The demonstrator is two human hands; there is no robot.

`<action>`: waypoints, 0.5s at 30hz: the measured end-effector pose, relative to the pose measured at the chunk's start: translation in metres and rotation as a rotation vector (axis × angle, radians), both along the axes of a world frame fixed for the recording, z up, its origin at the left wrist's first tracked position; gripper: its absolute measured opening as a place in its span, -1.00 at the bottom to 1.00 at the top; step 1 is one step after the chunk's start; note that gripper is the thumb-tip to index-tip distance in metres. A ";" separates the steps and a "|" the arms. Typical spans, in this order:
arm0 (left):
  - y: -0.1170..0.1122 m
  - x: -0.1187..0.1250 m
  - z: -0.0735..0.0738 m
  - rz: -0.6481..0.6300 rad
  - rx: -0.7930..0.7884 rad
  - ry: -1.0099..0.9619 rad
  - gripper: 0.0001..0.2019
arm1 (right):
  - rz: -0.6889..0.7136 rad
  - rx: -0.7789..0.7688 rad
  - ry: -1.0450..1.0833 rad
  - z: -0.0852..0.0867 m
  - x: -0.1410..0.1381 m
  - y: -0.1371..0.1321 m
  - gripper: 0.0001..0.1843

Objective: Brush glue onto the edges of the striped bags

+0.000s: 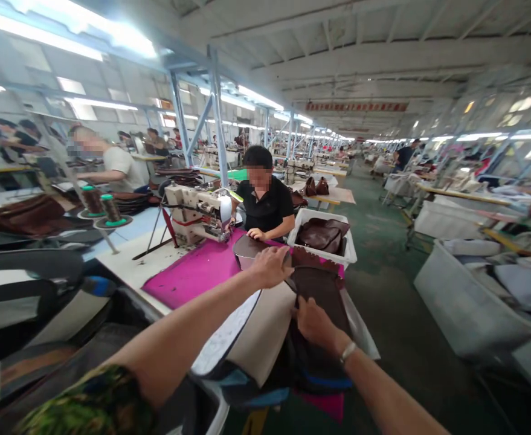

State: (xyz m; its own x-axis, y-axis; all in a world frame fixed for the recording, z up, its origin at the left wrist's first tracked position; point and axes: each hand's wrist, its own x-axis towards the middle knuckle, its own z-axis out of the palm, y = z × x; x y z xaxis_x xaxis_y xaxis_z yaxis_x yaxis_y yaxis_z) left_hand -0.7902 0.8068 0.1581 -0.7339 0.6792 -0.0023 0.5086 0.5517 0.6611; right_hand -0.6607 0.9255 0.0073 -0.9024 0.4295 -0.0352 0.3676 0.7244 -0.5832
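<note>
- Hands first: the left hand (272,266) reaches in from the lower left of the frame, its arm in a patterned sleeve. Its fingers curl down over the upper edge of a dark brown leather piece (322,290), so that grip is closed on it.
- The right hand (314,321) comes up from the lower right with a wristband (347,352). It lies on the same leather piece lower down, its fingertips tucked at the piece's left edge (whether this grip pinches or only presses, I cannot tell).
- The leather piece sits just right of the frame's centre, on top of a stack of cut parts. It overlaps a beige panel (260,332) to its left.
- The stack rests at the near end of a worktop (129,266) covered by a magenta mat (193,272).
- Above centre, a co-worker in a black shirt (267,208) sits facing this way, one hand (256,234) on a curved dark part (247,248) beside a sewing machine (199,211).
- A white bin (349,254) holding brown leather stands just right of the co-worker.
- Two thread spools (93,199) stand at the left.
</note>
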 end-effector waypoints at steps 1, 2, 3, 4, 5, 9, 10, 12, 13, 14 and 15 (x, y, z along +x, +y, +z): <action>-0.006 0.001 -0.018 -0.019 -0.014 0.015 -0.51 | 0.011 -0.019 -0.013 -0.020 -0.004 0.004 -0.55; -0.016 0.004 -0.036 -0.029 -0.029 0.017 -0.30 | 0.017 -0.027 -0.037 -0.038 -0.006 0.009 -0.51; -0.028 0.008 -0.052 -0.034 -0.044 0.009 -0.11 | 0.019 -0.040 -0.058 -0.053 -0.008 0.015 -0.47; -0.041 0.013 -0.067 -0.026 -0.058 -0.007 0.02 | 0.026 -0.054 -0.076 -0.066 -0.009 0.019 -0.43; -0.052 0.019 -0.080 -0.008 -0.060 -0.018 0.11 | 0.035 -0.064 -0.091 -0.076 -0.011 0.024 -0.40; -0.064 0.034 -0.116 0.203 -0.035 -0.084 -0.13 | 0.088 -0.065 -0.102 -0.095 -0.018 0.033 -0.31; -0.060 0.032 -0.119 0.261 -0.019 -0.106 -0.19 | 0.103 -0.062 -0.102 -0.096 -0.019 0.035 -0.31; -0.051 0.022 -0.117 0.360 0.031 -0.133 -0.24 | 0.146 -0.046 -0.100 -0.096 -0.018 0.039 -0.33; -0.047 0.015 -0.114 0.409 0.060 -0.134 -0.24 | 0.165 -0.048 -0.099 -0.096 -0.015 0.042 -0.33; -0.045 0.009 -0.110 0.455 0.086 -0.135 -0.24 | 0.182 -0.057 -0.102 -0.097 -0.011 0.045 -0.31; -0.044 0.005 -0.108 0.492 0.104 -0.145 -0.24 | 0.170 -0.095 -0.103 -0.098 -0.007 0.050 -0.28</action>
State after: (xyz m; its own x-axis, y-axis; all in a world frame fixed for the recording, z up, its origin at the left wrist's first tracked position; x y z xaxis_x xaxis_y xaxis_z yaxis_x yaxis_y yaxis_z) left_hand -0.7850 0.7633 0.0499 -0.9635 0.2560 -0.0786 0.1047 0.6303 0.7693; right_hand -0.6682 0.9754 -0.0911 -0.9511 0.2616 -0.1644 0.3061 0.7246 -0.6175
